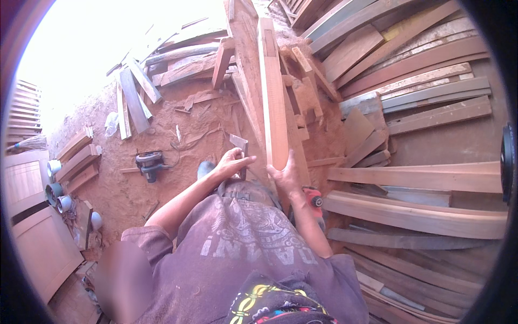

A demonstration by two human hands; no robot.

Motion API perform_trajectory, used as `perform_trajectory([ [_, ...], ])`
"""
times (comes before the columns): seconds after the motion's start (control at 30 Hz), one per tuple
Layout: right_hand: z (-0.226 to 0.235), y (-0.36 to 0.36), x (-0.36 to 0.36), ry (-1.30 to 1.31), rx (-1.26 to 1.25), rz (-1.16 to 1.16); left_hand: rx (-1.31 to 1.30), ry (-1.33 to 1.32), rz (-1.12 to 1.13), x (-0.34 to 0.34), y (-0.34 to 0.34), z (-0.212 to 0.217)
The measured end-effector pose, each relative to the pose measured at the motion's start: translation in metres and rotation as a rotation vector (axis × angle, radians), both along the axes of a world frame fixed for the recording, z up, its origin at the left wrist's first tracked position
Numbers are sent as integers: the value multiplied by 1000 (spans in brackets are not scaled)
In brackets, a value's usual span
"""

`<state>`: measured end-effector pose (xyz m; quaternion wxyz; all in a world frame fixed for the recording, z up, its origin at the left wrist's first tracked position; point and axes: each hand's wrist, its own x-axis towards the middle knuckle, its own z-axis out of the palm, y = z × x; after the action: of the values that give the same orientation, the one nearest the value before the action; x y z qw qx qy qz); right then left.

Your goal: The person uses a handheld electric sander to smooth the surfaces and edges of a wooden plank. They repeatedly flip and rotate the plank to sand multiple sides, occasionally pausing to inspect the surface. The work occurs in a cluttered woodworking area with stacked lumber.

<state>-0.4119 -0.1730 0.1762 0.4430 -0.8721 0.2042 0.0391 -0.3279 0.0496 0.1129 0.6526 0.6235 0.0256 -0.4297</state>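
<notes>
A long, pale timber beam [274, 108] runs away from me over a rough, dusty wooden bench [245, 59]. At its near end my right hand [286, 175] is closed round the wood, thumb on the left and fingers on the right side. My left hand [236, 162] is left of that end, closed on a small L-shaped tool that looks like a try square [238, 142]. One flat arm of the square sticks out beyond the fingers; the palm hides part of the rest. The square is apart from the beam.
On the sawdust-covered floor at left lies a dark power tool [150, 164]. A red power tool [313, 201] sits beside my right forearm. Stacked boards [415, 216] fill the right side. Offcuts [134, 102], pots [54, 191] and panelled doors [46, 243] stand at left.
</notes>
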Motion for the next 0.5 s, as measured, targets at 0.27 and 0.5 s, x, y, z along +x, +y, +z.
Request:
perform_trajectory([
  [0.27,20,23,4,24,-108,-5,-32,-41,-11,2,-12,16],
  [0.5,15,3,-34,124,-32,-43,-70,-117,64,5,33,43],
])
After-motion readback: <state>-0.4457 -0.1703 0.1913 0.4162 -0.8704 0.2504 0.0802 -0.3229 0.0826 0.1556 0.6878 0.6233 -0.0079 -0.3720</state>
